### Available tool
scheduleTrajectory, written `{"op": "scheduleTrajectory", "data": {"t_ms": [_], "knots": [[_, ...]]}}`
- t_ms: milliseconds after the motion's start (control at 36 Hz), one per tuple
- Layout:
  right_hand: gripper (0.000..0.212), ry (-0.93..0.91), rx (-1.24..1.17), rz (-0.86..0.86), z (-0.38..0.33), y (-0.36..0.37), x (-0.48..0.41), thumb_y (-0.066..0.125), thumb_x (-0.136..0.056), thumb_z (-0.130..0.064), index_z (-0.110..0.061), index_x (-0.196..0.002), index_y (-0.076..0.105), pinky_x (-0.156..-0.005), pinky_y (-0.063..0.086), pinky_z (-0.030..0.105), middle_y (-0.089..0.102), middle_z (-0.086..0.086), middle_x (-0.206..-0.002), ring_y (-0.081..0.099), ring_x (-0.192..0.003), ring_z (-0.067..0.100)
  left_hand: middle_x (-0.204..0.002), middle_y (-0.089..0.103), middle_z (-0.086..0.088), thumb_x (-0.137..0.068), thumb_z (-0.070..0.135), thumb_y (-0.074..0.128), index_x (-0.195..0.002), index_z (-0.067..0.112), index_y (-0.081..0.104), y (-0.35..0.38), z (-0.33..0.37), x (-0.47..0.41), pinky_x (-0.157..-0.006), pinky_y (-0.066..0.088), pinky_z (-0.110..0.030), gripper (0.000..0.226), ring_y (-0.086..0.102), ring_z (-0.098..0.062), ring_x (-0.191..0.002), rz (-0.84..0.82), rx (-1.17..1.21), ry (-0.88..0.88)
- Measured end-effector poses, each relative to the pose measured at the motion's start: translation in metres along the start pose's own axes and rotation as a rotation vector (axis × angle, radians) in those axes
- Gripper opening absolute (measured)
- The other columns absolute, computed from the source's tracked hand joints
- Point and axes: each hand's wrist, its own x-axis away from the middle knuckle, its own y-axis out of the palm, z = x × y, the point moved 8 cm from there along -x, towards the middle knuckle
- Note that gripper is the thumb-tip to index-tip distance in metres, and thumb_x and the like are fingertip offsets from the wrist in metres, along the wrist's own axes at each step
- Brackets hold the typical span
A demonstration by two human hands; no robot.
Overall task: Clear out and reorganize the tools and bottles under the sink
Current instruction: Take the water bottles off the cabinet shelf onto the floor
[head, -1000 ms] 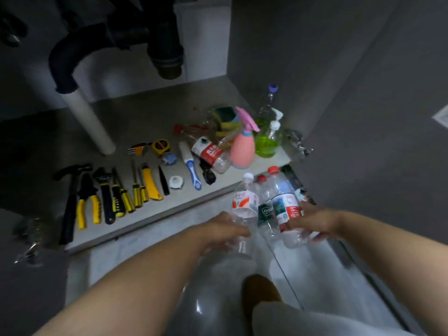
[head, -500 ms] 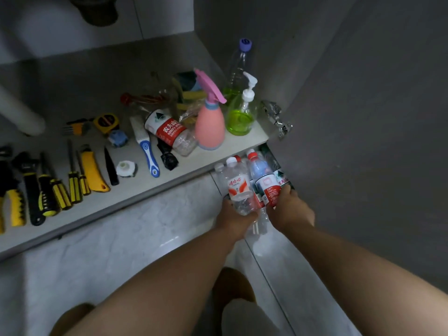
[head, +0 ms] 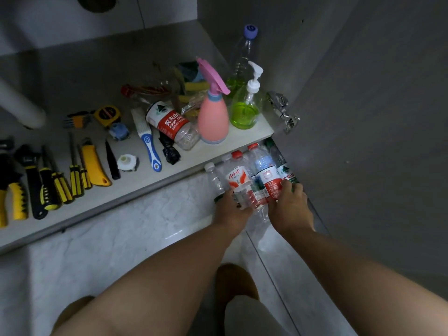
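The cabinet shelf (head: pixel 135 183) under the sink looks about half sorted: left of the pink spray bottle (head: pixel 213 117) the hand tools, from pliers (head: pixel 17 202) to yellow utility knife (head: pixel 95 166), lie in a neat row, while a red-labelled water bottle (head: pixel 171 124) lies on its side just left of it and sponges sit jumbled behind. Below and right of the spray bottle, on the floor (head: pixel 109 243), a cluster of water bottles (head: pixel 254 180) stands bunched. The left hand (head: pixel 231 209) and right hand (head: pixel 289 209) are curled around that cluster from either side (lifting or setting down, I cannot tell), so the bottles look like the work left.
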Motion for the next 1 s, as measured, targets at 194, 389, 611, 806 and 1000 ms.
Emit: {"op": "scheduleTrajectory", "data": {"t_ms": [194, 389, 611, 806, 1000], "knots": [[0.055, -0.044, 0.077, 0.080, -0.002, -0.006, 0.007, 0.056, -0.096, -0.039, -0.013, -0.140, 0.036, -0.098, 0.050, 0.049, 0.044, 0.012, -0.135, 0.047, -0.124, 0.029, -0.138, 0.033, -0.008, -0.086, 0.040, 0.074, -0.139, 0.033, 0.047, -0.038, -0.023, 0.006, -0.101, 0.049, -0.045, 0.060, 0.041, -0.030, -0.128, 0.264, -0.362, -0.111], [0.047, -0.405, 0.201, 0.110, -0.034, 0.008, 0.018, 0.059, -0.090, -0.031, -0.018, -0.134, 0.052, -0.100, 0.046, 0.046, 0.053, 0.008, -0.132, 0.050, -0.120, 0.028, -0.145, 0.029, -0.009, -0.090, 0.026, 0.073, -0.148, 0.033, 0.042, -0.044, -0.040, 0.002, -0.098, 0.048, -0.032, 0.067, 0.049, -0.033, -0.129, 0.214, -0.135, -0.071], [0.067, -0.509, 0.289, -0.241, -0.058, 0.068, 0.040, 0.061, -0.088, -0.038, -0.024, -0.149, 0.038, -0.110, 0.040, 0.044, 0.032, 0.007, -0.156, 0.033, -0.142, 0.029, -0.142, 0.051, -0.006, -0.085, 0.012, 0.074, -0.152, 0.024, 0.038, -0.054, -0.046, 0.002, -0.102, 0.052, -0.037, 0.076, 0.057, -0.023, -0.126, 0.213, -0.027, 0.023], [0.061, -0.481, 0.237, -0.240, -0.059, 0.066, 0.035, 0.061, -0.088, -0.029, -0.021, -0.145, 0.044, -0.103, 0.046, 0.039, 0.040, 0.007, -0.148, 0.044, -0.129, 0.026, -0.147, 0.047, -0.004, -0.089, 0.014, 0.072, -0.153, 0.025, 0.035, -0.059, -0.054, 0.000, -0.095, 0.048, -0.026, 0.075, 0.053, -0.022, -0.132, 0.196, -0.028, 0.023], [0.051, -0.548, 0.139, -0.265, -0.077, 0.051, 0.038, 0.059, -0.091, -0.021, -0.017, -0.141, 0.049, -0.101, 0.050, 0.037, 0.043, 0.008, -0.144, 0.049, -0.125, 0.026, -0.156, 0.041, -0.007, -0.090, 0.011, 0.071, -0.160, 0.021, 0.023, -0.068, -0.049, 0.002, -0.106, 0.042, -0.028, 0.085, 0.046, -0.023, -0.140, 0.136, -0.089, -0.028]]}}
